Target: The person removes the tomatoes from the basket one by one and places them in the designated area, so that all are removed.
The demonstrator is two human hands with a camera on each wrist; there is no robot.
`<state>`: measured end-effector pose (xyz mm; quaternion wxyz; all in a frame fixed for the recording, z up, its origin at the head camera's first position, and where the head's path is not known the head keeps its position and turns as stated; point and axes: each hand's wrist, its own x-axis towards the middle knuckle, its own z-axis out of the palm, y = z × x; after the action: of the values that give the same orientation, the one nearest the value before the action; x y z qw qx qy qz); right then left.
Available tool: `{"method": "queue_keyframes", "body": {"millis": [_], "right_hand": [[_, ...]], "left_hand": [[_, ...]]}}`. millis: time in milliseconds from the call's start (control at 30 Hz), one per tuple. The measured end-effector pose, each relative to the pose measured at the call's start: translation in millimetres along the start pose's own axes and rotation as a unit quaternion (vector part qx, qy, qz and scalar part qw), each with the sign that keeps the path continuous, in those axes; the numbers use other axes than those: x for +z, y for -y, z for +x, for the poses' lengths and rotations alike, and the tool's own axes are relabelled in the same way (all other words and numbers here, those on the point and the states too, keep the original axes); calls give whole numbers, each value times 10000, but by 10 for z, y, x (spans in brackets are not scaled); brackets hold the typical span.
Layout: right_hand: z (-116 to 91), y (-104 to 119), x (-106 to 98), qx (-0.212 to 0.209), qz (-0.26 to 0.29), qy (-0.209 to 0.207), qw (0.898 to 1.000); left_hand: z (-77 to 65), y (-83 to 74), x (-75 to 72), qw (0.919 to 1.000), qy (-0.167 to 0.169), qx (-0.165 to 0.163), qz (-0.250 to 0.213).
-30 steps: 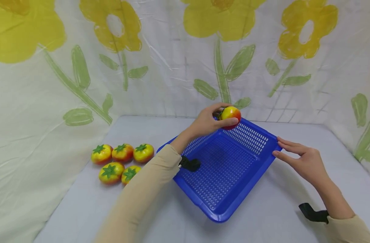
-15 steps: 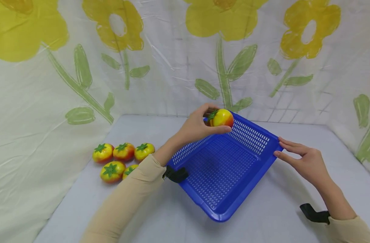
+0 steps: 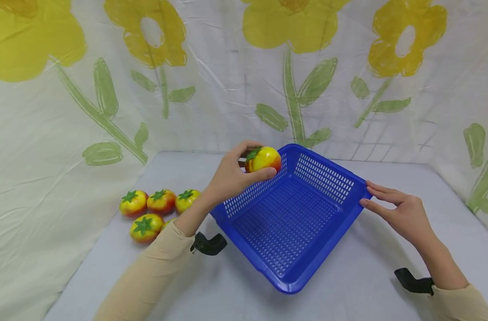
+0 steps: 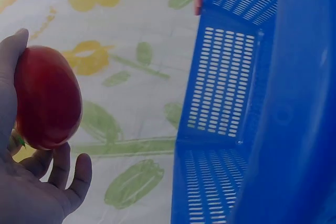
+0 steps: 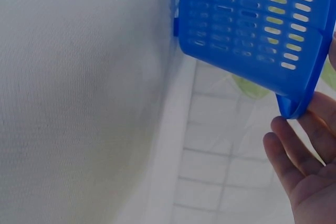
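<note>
In the head view my left hand [image 3: 235,171] holds a yellow-and-red tomato [image 3: 264,159] with a green star-shaped top, between thumb and fingers. It hangs at the left rim of a blue perforated plastic basket [image 3: 264,263], overlapping it. In the left wrist view the tomato's red side [image 4: 50,98] faces the camera, apart from the basket wall [image 4: 215,82]. My right hand [image 3: 402,214] pinches the basket's right corner by the rim, thumb below and fingers above. The right wrist view shows fingers [image 5: 310,145] at that rim, with the basket tilted. No fruit shows inside the basket.
Several more tomatoes [image 3: 146,227] lie grouped on the white tabletop [image 3: 119,267] at the left, one partly hidden by my left sleeve [image 3: 147,267]. Behind the table hangs a white curtain [image 3: 223,80] with yellow flowers.
My left hand has carried the tomato leftward, from the basket's far corner to its left rim. The right hand and basket have stayed in place.
</note>
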<state>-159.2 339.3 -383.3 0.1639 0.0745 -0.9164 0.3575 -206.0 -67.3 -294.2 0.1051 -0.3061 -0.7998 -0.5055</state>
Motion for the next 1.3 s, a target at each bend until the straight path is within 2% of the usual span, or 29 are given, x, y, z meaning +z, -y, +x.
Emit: {"method": "queue_keyframes", "body": {"millis": [167,300,400,700,933,1133,1300], "right_hand": [[8,13,-8,3,-6,0,10000],[17,20,-14,44,3,7,10000],[25,28,-16,34,12,26,10000],[8,27,-20,19,7,32,10000],[-7,14,4,132,-126,-4,9998],[-3,14,4,-11,-89,-39,10000],[0,15,4,37,-175,-91,9998]], "left_hand": [[-158,-17,-176,9991,-397,-87,-95],[-302,-11,-290,9974,-592,-411,-36],[-408,12,-357,9956,-677,-644,-5],[-675,107,-532,9909,-872,-1021,24],[-931,194,-697,9835,-1136,-1391,202],[-1153,220,-822,9732,-1421,-1756,426],[-1302,230,-927,9670,-1705,-1834,469]]}}
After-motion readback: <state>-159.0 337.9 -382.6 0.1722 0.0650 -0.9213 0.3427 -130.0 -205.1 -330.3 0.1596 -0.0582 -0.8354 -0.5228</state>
